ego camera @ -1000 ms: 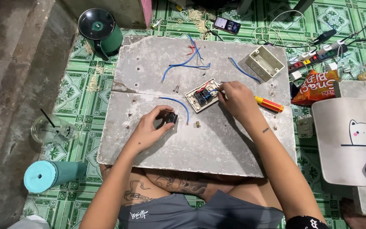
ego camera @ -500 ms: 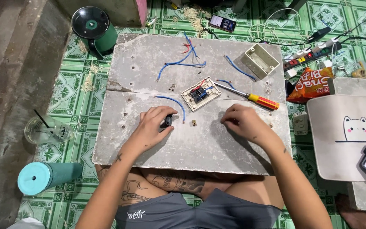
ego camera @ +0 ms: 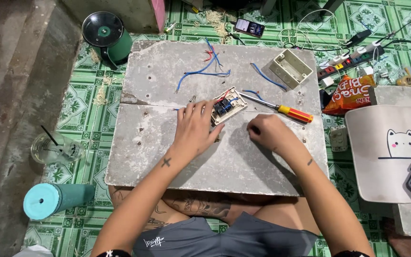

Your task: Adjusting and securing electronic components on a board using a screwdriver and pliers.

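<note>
Floor: green patterned tiles, with a grey slab laid across my lap as a bench.
Switch plate: a white switch plate lies face down near the slab's middle, dark switch bodies and wire ends showing.
Left hand: my left hand lies flat, fingers spread, fingertips touching the plate's left edge; it grips nothing.
Right hand: my right hand rests on the slab just right of the plate, fingers curled in; whether they pinch something small I cannot tell.
Screwdriver: the red and yellow screwdriver lies loose beside the plate, tip towards it.
Nearby: blue wires and a beige box lie farther up.
Doing it well: I judge the plate should be pinned firmly so it cannot slide.
</note>
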